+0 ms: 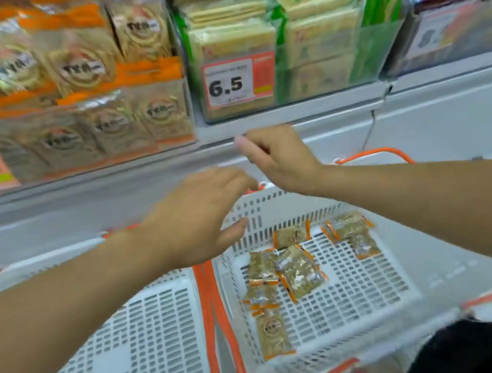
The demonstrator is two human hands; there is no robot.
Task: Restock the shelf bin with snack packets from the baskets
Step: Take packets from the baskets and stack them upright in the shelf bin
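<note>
Orange-edged snack packets (298,270): we count about seven, loose on the floor of the right basket (338,301), clustered toward its left and far side. Long axes vary; the nearest one (274,333) runs toward us, others lie slanted or crosswise. Left basket (129,352) beside it, touching rims, shows no packets. Shelf bin (74,140) above left, already well stacked with matching packets standing upright. Left hand (197,217), fingers relaxed, holding nothing, hovers over the gap between baskets. Right hand (276,158), loosely curled, seems empty; the blur leaves us unsure. We judge the next pick best made by gathering the clustered packets, then standing them label-forward.
</note>
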